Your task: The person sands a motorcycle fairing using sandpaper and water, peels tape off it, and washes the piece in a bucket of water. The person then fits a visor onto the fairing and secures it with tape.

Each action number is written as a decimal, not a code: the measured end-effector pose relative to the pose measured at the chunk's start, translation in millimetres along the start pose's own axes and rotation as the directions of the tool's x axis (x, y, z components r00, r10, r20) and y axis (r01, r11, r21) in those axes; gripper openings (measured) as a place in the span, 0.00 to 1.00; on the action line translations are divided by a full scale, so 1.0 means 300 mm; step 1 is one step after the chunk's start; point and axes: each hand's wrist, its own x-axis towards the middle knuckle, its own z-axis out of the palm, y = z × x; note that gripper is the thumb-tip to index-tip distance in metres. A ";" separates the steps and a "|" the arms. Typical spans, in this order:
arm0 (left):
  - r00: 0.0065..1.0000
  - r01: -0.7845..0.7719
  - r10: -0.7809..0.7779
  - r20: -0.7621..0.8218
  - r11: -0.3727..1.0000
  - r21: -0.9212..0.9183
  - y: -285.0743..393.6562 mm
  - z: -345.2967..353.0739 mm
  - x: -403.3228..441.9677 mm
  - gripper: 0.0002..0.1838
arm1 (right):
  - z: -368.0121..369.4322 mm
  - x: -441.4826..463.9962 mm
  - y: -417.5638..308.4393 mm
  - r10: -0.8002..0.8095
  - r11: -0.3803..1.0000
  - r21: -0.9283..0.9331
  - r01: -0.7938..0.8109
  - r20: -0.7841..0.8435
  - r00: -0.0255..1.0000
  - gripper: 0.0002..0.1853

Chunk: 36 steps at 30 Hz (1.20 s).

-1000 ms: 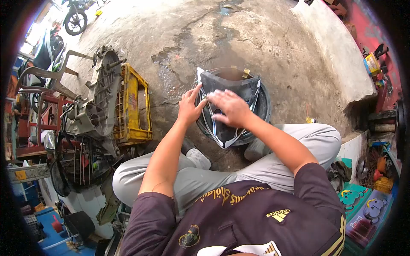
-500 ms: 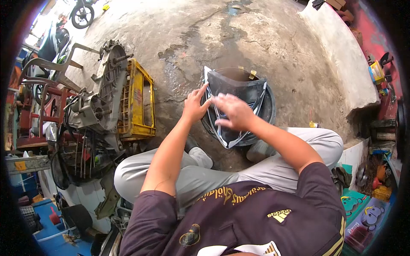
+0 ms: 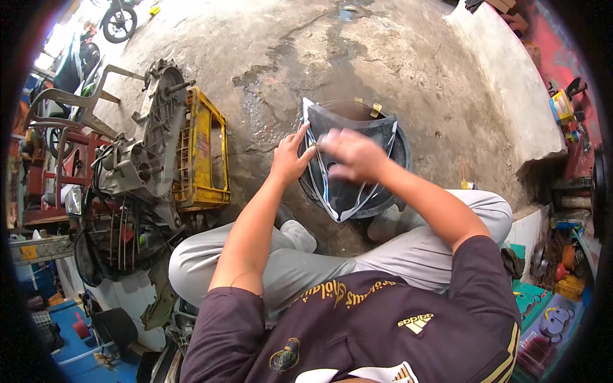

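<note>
A dark, V-shaped motorcycle fairing panel (image 3: 348,167) with white edges lies over a round dark tub (image 3: 403,153) between my feet, its point towards me. My left hand (image 3: 292,156) rests on the panel's left edge, index finger stretched along it and thumb apart. Smeared by motion, my right hand (image 3: 354,155) is over the panel's upper middle, close to my left thumb. Whether it holds anything small cannot be made out.
At my left, a metal engine casing (image 3: 150,137) leans by a yellow crate (image 3: 220,159). A chair (image 3: 70,96) stands behind them. Along the right runs a raised white ledge (image 3: 511,96). A small item (image 3: 468,185) sits on the concrete floor beyond my right knee.
My right hand has shifted slightly over the panel, and its fingers are more blurred. My left hand keeps its place on the left edge. The whole view has shifted slightly.
</note>
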 end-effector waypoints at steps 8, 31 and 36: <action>1.000 -0.015 0.014 -0.020 1.000 -0.011 0.010 -0.002 0.011 0.39 | 0.038 -0.042 -0.081 0.154 0.983 -0.080 -0.163 -0.111 0.982 0.45; 0.996 -0.062 0.067 -0.064 0.995 0.084 -0.049 0.031 -0.006 0.38 | 0.047 0.351 0.060 0.518 0.827 0.188 -0.530 0.110 0.848 0.50; 0.995 0.013 -0.014 0.094 1.000 0.007 0.055 -0.045 0.001 0.42 | -0.013 0.122 0.035 0.444 0.874 0.224 -0.431 -0.006 0.896 0.46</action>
